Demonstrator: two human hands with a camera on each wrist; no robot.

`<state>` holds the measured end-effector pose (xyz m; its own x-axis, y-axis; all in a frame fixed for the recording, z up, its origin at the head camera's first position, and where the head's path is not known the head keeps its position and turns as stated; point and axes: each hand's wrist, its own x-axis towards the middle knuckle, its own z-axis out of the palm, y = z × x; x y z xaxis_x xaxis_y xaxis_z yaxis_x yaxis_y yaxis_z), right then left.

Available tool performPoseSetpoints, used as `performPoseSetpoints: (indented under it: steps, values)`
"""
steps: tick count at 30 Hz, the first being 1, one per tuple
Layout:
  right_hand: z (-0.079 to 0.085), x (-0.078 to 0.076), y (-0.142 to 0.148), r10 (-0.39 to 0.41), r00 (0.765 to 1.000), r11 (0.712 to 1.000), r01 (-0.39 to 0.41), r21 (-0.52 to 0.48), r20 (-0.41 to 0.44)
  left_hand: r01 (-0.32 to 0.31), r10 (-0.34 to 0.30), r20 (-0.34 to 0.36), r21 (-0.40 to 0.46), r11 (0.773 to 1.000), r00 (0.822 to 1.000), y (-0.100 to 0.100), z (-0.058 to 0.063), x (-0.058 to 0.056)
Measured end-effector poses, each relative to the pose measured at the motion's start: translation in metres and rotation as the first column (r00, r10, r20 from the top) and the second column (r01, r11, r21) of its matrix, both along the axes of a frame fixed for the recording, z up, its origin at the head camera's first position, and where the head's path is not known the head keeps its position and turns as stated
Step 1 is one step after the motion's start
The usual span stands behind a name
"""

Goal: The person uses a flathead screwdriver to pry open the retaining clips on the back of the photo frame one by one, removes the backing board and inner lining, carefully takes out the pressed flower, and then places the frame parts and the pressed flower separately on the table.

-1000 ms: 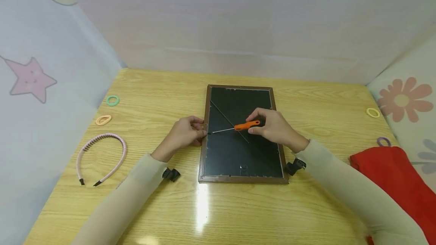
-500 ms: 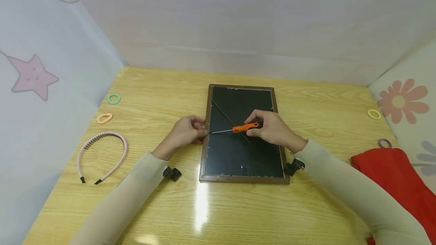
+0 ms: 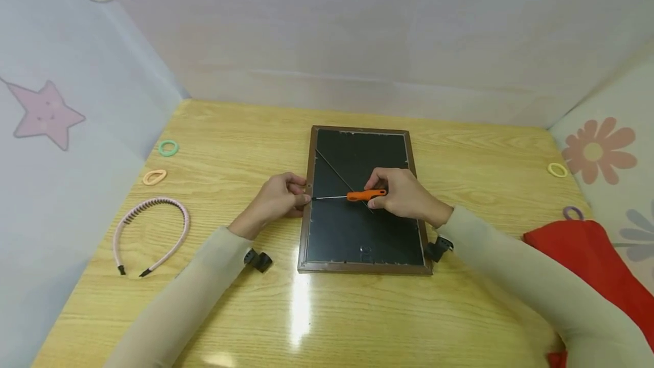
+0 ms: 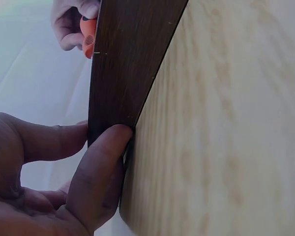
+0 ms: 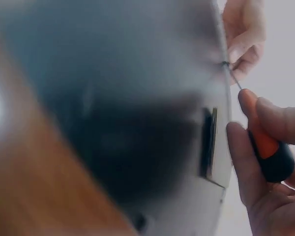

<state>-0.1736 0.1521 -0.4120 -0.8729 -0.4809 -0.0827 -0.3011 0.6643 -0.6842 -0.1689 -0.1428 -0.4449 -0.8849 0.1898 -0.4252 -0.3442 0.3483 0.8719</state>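
Note:
A brown-rimmed picture frame [image 3: 363,268] lies on the table, its black backing [image 3: 342,237] facing up. A thin, dark strip runs diagonally over the backing. My left hand [image 3: 278,197] holds the frame's left edge; in the left wrist view a thumb and finger pinch the brown side [image 4: 132,59]. Between the thumb and fingers of my right hand [image 3: 406,195] is a screwdriver [image 3: 365,195] with an orange and black handle. Its metal shaft points left, the tip at a small dark tab [image 5: 225,64] by the rim, close to my left thumb.
To the left lie a pink headband [image 3: 186,223], an orange hair tie [image 3: 155,177] and a green one [image 3: 168,148]. At the right are a yellow hair tie [image 3: 557,170], a purple one [image 3: 573,213] and a red cloth [image 3: 582,254]. Cloth walls [image 3: 347,44] surround the table.
The screwdriver's handle has swung slightly toward me and lies more level; its tip has shifted left onto the dark tab. My left hand keeps its place on the frame.

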Motion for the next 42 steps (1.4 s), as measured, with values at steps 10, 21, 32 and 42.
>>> performPoseSetpoints:
  steps: [10,21,32,42]
  values:
    - [0.042,-0.004,-0.037,0.006,0.984,0.998,-0.018,-0.064,-0.178,-0.003,0.003,-0.016,0.018,1.0,1.0,0.0,0.002,0.001]
    - [0.066,-0.016,-0.092,0.118,0.971,0.983,-0.144,-0.112,-0.207,0.028,-0.028,-0.041,-0.003,1.0,0.999,-0.001,0.001,0.0]
    - [0.069,-0.023,-0.123,0.208,0.939,0.976,-0.216,-0.001,-0.276,0.031,-0.03,-0.055,0.012,0.999,0.998,0.002,0.001,0.005]
    - [0.066,-0.034,-0.095,0.124,0.983,0.989,-0.133,-0.066,-0.134,0.063,-0.068,-0.068,-0.062,0.996,0.995,0.004,-0.001,-0.002]
